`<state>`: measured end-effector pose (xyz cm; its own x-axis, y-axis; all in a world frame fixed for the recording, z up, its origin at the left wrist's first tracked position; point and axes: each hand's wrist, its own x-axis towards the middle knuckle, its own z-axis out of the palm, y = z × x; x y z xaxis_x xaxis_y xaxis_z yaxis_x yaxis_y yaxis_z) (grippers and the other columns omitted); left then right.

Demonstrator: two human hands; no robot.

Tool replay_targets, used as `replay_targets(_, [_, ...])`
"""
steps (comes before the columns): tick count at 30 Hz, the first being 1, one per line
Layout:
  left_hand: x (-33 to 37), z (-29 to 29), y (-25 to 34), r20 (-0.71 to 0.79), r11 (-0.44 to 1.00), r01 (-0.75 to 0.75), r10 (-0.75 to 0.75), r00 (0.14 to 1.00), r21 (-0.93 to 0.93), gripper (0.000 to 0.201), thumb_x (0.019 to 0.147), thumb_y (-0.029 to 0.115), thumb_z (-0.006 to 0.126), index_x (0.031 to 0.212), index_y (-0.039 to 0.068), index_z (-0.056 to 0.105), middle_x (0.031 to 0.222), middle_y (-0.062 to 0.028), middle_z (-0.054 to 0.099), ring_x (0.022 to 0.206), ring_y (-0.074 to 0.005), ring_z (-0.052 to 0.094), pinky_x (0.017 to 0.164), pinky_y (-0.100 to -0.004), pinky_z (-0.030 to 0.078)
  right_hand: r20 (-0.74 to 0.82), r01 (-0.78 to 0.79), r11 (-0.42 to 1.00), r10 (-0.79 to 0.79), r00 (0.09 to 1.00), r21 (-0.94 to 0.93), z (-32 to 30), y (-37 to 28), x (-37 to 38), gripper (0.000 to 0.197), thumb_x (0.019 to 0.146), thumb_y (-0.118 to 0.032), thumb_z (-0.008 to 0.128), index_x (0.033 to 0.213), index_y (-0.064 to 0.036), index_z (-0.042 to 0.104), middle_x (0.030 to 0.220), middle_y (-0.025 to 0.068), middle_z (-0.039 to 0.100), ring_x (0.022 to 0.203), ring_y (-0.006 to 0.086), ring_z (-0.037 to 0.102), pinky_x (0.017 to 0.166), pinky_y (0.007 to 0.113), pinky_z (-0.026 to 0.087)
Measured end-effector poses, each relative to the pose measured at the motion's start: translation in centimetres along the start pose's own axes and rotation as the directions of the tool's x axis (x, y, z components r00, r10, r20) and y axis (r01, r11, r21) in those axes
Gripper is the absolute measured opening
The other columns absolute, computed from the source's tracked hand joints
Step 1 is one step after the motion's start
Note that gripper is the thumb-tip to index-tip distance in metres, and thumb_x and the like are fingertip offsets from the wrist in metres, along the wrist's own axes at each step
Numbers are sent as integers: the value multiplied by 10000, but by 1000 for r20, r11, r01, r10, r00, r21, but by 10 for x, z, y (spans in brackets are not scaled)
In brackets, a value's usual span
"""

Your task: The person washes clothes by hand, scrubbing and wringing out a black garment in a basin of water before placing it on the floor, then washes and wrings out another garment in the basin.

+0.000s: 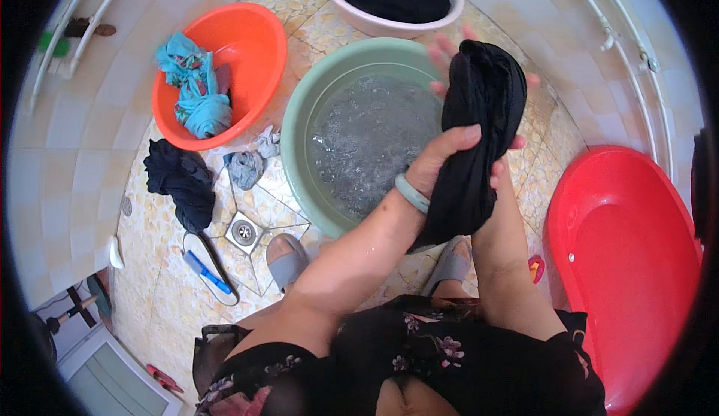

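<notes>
A wet-looking black cloth garment (483, 109) hangs bunched over the right side of the green basin (296, 154). My left hand (442, 154), with a pale bangle at its wrist, is closed round the garment's middle, thumb on the near side and fingertips showing at the far edge. Behind the cloth is my right hand (443, 47); its fingers stretch out past the upper folds, spread apart, and the palm is hidden. Cloudy, bubbly water (374, 143) partly fills the basin.
An orange basin (258, 64) holds turquoise patterned cloth (202, 105). Dark clothing (183, 180) and small grey cloths (246, 169) lie on the tiles near a drain (243, 232). A blue-handled brush (206, 272) rests on a shoe insole. Beyond stands a white basin (389, 28); at right, a red tub (629, 266).
</notes>
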<state>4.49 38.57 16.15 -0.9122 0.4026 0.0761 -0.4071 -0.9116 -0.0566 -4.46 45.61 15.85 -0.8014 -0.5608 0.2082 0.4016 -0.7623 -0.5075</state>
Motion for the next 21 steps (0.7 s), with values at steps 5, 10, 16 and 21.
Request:
replay_targets(5, [-1,-12,-4,-14,979,-28,31,999,202,469,779,350,678,1062,14,515,824,-89,558,709,-171,550,639,-296,468,-42,-172,865,172,984,-471,5,-35,18,731,688,-450,728,1236,-47,461,982,106,609,846,191,600,794,316,501])
replay_targets(10, [23,-19,-8,-211,840,-101,248,945,534,322,788,291,681,930,39,541,701,-57,554,610,-155,564,559,-266,472,-272,-263,-77,391,879,-962,22,-56,50,440,699,-329,716,1000,-34,590,886,56,610,811,137,594,752,275,476])
replay_targets(16, [41,-30,-26,-393,641,-82,561,729,763,335,784,249,642,971,-27,614,855,-83,630,770,-167,593,695,-297,447,-334,262,-708,584,740,-656,20,-11,67,304,696,-203,637,883,36,623,895,235,628,859,347,615,792,393,478])
replay_targets(21, [53,-45,-25,-557,530,217,649,518,820,338,792,240,634,969,-46,602,903,-85,634,846,-181,579,735,-316,438,-417,299,-806,537,733,-511,12,15,56,228,714,-107,542,882,20,628,906,226,637,863,349,623,766,406,494])
